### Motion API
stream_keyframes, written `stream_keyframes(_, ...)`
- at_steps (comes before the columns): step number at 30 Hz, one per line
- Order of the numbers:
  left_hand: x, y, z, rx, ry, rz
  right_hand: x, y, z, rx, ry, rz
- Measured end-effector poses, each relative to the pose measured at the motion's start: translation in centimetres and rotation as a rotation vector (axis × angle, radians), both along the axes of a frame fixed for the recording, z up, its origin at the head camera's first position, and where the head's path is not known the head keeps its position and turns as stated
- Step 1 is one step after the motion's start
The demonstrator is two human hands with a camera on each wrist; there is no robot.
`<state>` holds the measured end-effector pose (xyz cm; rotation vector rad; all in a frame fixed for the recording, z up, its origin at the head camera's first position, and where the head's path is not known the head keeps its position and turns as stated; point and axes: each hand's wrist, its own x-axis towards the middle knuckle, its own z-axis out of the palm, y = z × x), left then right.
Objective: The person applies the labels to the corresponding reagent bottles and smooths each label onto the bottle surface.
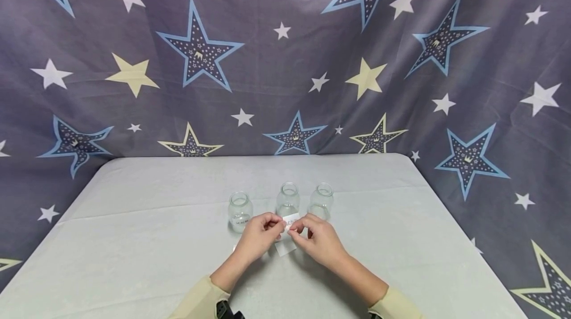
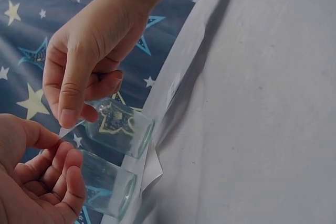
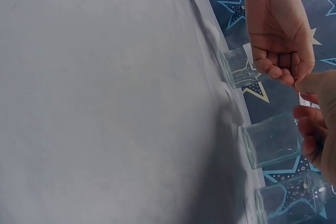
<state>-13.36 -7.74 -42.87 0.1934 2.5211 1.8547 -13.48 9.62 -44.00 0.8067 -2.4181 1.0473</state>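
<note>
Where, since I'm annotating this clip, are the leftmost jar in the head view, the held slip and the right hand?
leftmost jar point(image 1: 240, 211): head view, middle of its glass side.
held slip point(image 1: 292, 218): head view, its white face.
right hand point(image 1: 322, 241): head view, back of the hand.

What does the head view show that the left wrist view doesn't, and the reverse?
Only the head view: the left glass jar with dark lettering, and both cream sleeves.
Only the left wrist view: the palm side of the left hand, its fingers curled in.
Both: that hand and the right hand pinching a white label, the middle glass jar, the right glass jar, a white paper slip and the star-patterned curtain.
</note>
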Motion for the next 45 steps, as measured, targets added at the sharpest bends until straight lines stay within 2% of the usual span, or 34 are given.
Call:
stream_keyframes(5, 0.0, -0.1, 0.0, -0.001, 0.001, 0.02, -0.3, 0.3, -0.3, -0.014, -0.01, -0.008)
stream_keyframes(9, -0.2, -0.2, -0.2, 0.0, 0.003, 0.038, -0.6, 0.6, -0.7, -0.044, -0.027, -0.05)
stream_keyframes(15, -0.3, -0.3, -0.2, 0.01, 0.003, 0.031, -1.3, 0.8, -0.7, -0.102, -0.165, -0.132)
stream_keyframes(20, -0.4, -0.3, -0.4, 0.004, 0.009, 0.026, -1.6, 0.8, -0.3, -0.126, -0.287, -0.146)
stream_keyframes(23, -0.4, -0.3, -0.5, -0.004, 0.009, 0.024, -1.7, 0.7, -0.3, -0.131, -0.325, -0.147)
stream_keyframes(34, -1.2, -0.4, -1.0, -0.111, 0.056, 0.036, -2.1, 0.6, -0.5, -0.139, -0.318, -0.165)
stream_keyframes(45, -1.8, 0.1, -1.1, -0.206, 0.082, 0.09, -2.3, 0.3, -1.0, -0.145, -0.261, -0.18)
